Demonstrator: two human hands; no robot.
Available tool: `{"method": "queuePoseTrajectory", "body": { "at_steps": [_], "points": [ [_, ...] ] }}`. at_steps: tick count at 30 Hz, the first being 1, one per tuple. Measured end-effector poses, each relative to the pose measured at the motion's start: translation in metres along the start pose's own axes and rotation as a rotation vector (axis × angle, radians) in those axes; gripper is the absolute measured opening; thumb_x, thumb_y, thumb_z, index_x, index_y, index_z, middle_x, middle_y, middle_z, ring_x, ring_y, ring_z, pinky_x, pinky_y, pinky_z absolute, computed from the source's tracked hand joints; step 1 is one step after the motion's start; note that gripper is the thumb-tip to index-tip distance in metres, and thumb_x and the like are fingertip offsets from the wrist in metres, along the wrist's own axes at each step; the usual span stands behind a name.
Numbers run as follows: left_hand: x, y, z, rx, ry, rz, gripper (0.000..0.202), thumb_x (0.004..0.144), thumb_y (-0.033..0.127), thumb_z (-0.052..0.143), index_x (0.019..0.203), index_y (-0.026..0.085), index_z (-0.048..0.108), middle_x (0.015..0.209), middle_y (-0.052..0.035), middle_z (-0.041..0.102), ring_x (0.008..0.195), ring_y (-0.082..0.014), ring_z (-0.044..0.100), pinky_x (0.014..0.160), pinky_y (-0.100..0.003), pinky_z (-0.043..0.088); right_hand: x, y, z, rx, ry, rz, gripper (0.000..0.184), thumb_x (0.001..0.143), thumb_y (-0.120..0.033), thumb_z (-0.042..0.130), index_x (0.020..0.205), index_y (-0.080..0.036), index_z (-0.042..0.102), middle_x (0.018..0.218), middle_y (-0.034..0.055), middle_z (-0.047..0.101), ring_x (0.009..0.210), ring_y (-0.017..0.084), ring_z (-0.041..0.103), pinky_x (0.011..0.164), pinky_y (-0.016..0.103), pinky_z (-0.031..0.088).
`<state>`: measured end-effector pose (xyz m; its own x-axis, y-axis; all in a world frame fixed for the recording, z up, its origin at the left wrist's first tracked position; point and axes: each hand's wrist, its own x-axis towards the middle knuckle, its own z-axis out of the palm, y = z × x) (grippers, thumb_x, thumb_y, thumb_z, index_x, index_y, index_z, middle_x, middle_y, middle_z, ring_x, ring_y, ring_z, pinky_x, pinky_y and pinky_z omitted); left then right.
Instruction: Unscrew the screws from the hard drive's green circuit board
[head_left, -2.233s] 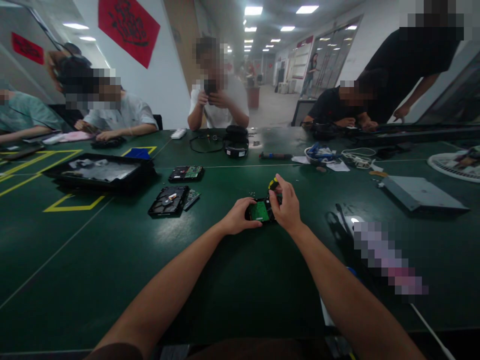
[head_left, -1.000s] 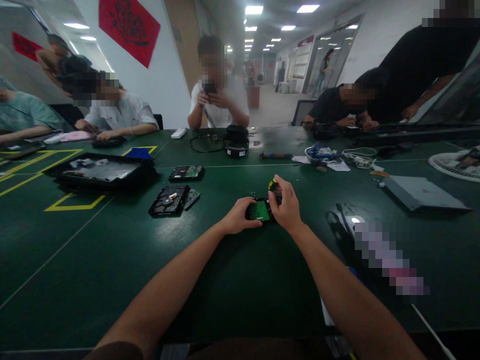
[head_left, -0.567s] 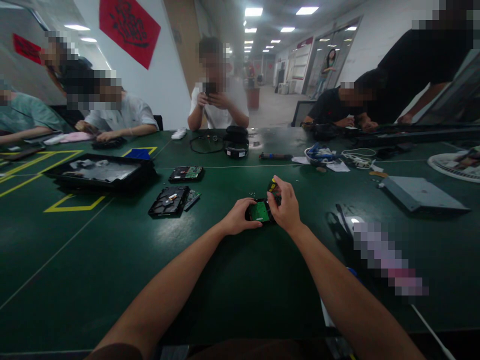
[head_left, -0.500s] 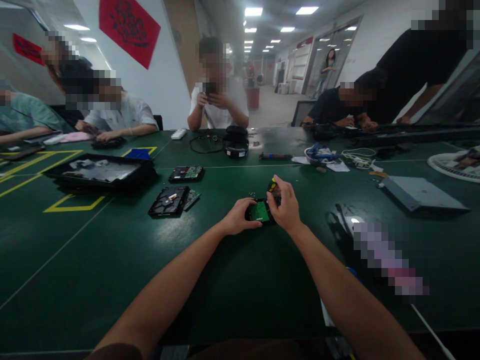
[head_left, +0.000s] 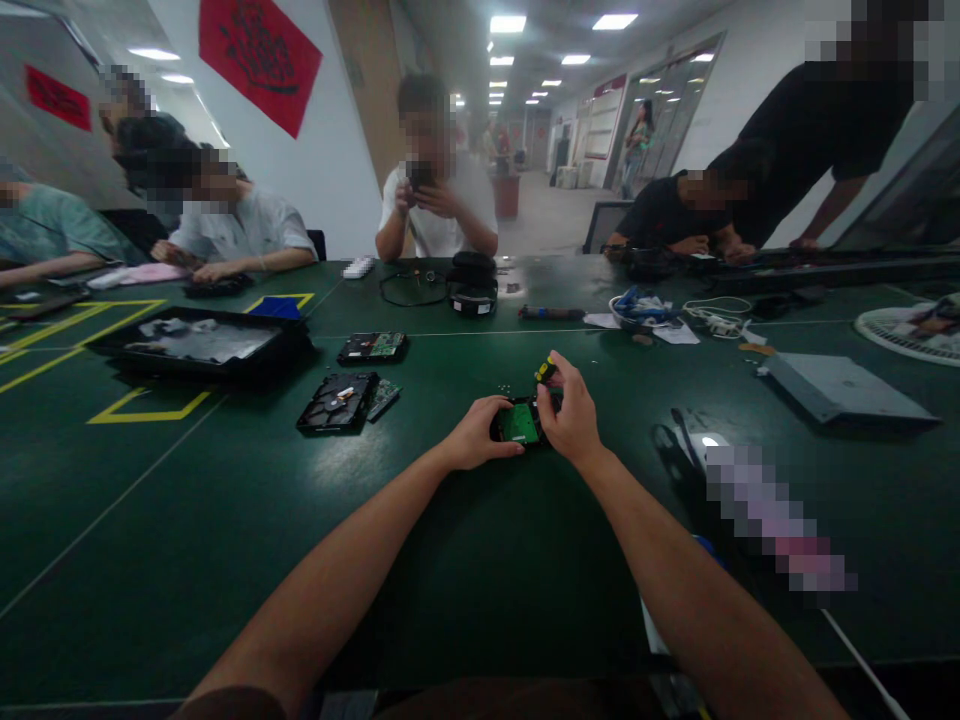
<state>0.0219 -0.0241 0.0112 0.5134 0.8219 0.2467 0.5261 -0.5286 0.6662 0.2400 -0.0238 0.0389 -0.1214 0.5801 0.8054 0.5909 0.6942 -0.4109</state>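
A hard drive (head_left: 519,424) lies on the green table with its green circuit board facing up. My left hand (head_left: 480,432) grips it from the left side, fingers at the far edge and thumb along the near edge. Over the drive's right end, my right hand (head_left: 570,410) is closed round a small screwdriver (head_left: 546,371) with a yellow and black handle. Its tip is hidden behind my fingers and the drive. Several tiny screws (head_left: 504,388) lie just beyond the drive.
To the left are an opened hard drive (head_left: 339,402), a loose circuit board (head_left: 384,398), another drive (head_left: 373,347) and a black tray (head_left: 202,340). A grey metal box (head_left: 847,388) lies on the right. Beyond the table, a person (head_left: 435,190) holds a phone; others sit or stand nearby.
The screwdriver handle has turned and tilted slightly in my right hand. My left hand and the hard drive stay in place. In the background, people have shifted a little.
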Motion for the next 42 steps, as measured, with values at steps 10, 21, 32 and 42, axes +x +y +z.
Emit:
{"method": "queuePoseTrajectory", "body": {
  "at_steps": [10, 21, 32, 42],
  "points": [
    [0.0011, -0.0037, 0.0012, 0.005, 0.002, 0.01, 0.082, 0.069, 0.058, 0.083, 0.136, 0.022, 0.054, 0.143, -0.0145, 0.052, 0.136, -0.0349, 0.046, 0.115, -0.054, 0.039, 0.0003, 0.001, 0.0001, -0.002, -0.006, -0.005, 0.06, 0.099, -0.028, 0.054, 0.155, -0.029, 0.032, 0.135, 0.0132, 0.056, 0.11, 0.028, 0.063, 0.091, 0.05, 0.06],
    [0.0001, 0.0026, -0.0013, -0.003, -0.002, -0.008, 0.081, 0.068, 0.055, 0.084, 0.136, 0.023, 0.054, 0.144, -0.0143, 0.052, 0.136, -0.0362, 0.046, 0.115, -0.056, 0.039, 0.0018, -0.0019, -0.004, -0.022, -0.016, -0.002, 0.058, 0.099, -0.027, 0.054, 0.154, -0.028, 0.035, 0.133, 0.0132, 0.057, 0.114, 0.029, 0.061, 0.094, 0.052, 0.058],
    [0.0008, -0.0011, 0.0009, 0.005, 0.004, 0.006, 0.081, 0.067, 0.055, 0.085, 0.134, 0.022, 0.055, 0.143, -0.0141, 0.052, 0.135, -0.036, 0.047, 0.114, -0.055, 0.039, 0.0019, -0.0028, -0.0043, -0.036, -0.016, 0.007, 0.058, 0.098, -0.028, 0.055, 0.154, -0.029, 0.036, 0.128, 0.0123, 0.058, 0.106, 0.027, 0.062, 0.09, 0.049, 0.059],
    [0.0002, -0.0015, 0.0001, 0.005, 0.007, 0.016, 0.08, 0.068, 0.057, 0.084, 0.134, 0.022, 0.054, 0.143, -0.0141, 0.052, 0.135, -0.0351, 0.047, 0.115, -0.054, 0.039, 0.0024, -0.0034, -0.0042, -0.027, 0.002, 0.008, 0.058, 0.098, -0.029, 0.056, 0.153, -0.029, 0.037, 0.128, 0.0123, 0.058, 0.107, 0.027, 0.062, 0.09, 0.049, 0.059]
  ]
}}
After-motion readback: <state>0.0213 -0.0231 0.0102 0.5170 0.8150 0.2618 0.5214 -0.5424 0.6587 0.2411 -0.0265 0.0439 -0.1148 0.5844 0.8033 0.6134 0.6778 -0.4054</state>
